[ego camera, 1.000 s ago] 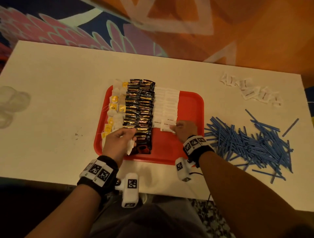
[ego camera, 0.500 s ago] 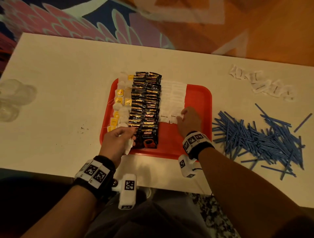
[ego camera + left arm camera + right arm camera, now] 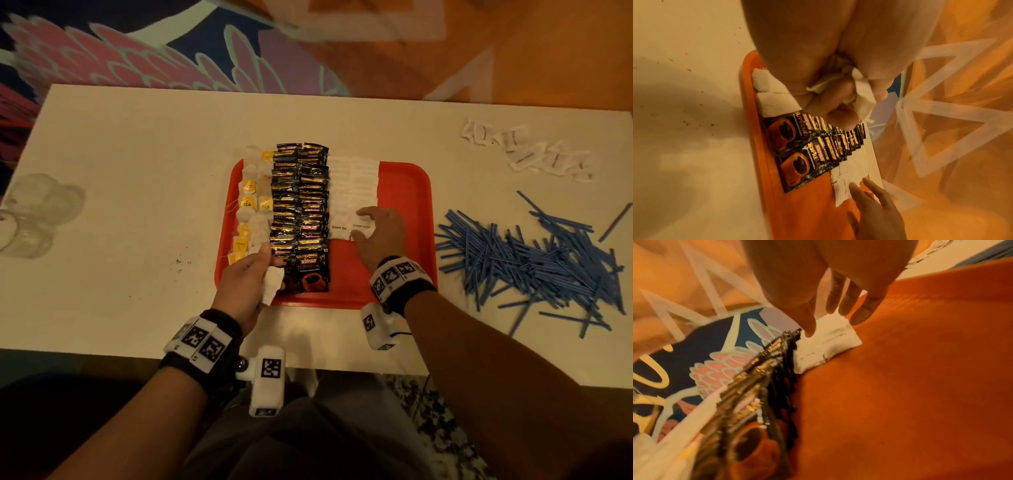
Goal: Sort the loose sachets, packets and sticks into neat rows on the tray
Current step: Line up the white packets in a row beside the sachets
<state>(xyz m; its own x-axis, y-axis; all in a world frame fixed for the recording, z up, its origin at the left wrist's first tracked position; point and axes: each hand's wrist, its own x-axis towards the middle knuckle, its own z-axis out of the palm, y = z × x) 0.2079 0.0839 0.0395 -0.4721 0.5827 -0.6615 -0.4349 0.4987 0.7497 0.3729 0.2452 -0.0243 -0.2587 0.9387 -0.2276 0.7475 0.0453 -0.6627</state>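
Tray (image 3: 404,192), red, sits at table centre and carries three lengthwise rows: tea bags (image 3: 251,205) at its 9 o'clock edge, black coffee sachets (image 3: 299,212) beside them, white sugar packets (image 3: 352,192) next toward 3 o'clock. Left hand (image 3: 245,284) is at the tray's 7 o'clock corner, fingers curled round a white tea bag (image 3: 272,289); the bag hangs just above the near end of the tea-bag row, beside the nearest coffee sachet. Right hand (image 3: 380,236) lies over the near end of the sugar row, fingers straight and spread, thumb tip touching the nearest sugar packet (image 3: 830,344), fingertips at that packet's far edge. Bare tray floor lies under the palm. Blue sticks (image 3: 534,260) are heaped loose on the table at 3 o'clock of the tray. Loose white packets (image 3: 527,150) lie at 2 o'clock, well apart from both hands.
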